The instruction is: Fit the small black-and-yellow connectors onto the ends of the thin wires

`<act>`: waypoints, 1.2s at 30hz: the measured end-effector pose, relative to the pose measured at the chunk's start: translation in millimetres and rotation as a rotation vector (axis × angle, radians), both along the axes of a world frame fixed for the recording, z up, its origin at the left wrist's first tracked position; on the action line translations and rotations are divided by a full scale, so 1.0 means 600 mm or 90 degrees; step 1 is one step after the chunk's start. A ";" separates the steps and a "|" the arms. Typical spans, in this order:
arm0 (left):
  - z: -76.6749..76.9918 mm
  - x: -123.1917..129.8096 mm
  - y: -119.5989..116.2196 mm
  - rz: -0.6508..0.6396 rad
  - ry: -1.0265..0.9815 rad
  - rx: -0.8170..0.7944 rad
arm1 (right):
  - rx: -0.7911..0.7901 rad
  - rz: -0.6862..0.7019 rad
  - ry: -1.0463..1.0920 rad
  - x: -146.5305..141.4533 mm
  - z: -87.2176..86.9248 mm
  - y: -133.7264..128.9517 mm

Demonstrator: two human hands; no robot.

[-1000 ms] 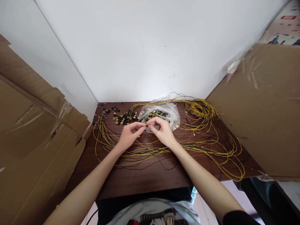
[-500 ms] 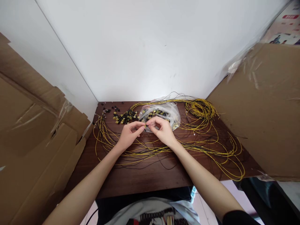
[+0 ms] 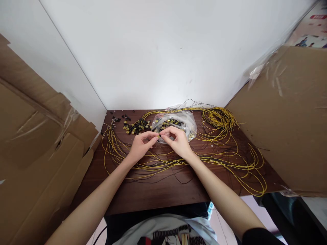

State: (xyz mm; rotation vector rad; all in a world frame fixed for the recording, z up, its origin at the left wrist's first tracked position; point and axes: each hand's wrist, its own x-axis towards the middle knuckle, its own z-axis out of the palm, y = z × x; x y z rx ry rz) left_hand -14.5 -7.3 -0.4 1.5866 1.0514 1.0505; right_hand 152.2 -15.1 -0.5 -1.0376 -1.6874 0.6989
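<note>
My left hand (image 3: 142, 145) and my right hand (image 3: 176, 141) meet over the middle of the table, fingertips pinched close together. Between them is a small black-and-yellow connector (image 3: 158, 136), mostly covered by the fingers. Both hands grip it from opposite sides. Right behind them lies a clear plastic bag (image 3: 189, 123) with several yellow-and-black connectors inside. To its left is a loose heap of similar connectors (image 3: 136, 126). Long yellow and black wires (image 3: 163, 166) run under my wrists across the table.
A coil of yellow wire (image 3: 220, 119) lies at the back right of the brown table (image 3: 158, 197). Small black pieces (image 3: 125, 117) are scattered at the back left. Cardboard walls (image 3: 286, 119) stand on both sides, with a white wall (image 3: 163, 54) behind.
My hands stay at almost the same spot with the connector between the fingertips. Only a slight shift of the fingers and of the camera shows.
</note>
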 end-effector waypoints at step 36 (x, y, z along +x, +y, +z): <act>-0.009 -0.004 0.003 -0.038 -0.010 0.020 | -0.007 -0.003 0.013 -0.004 -0.002 -0.002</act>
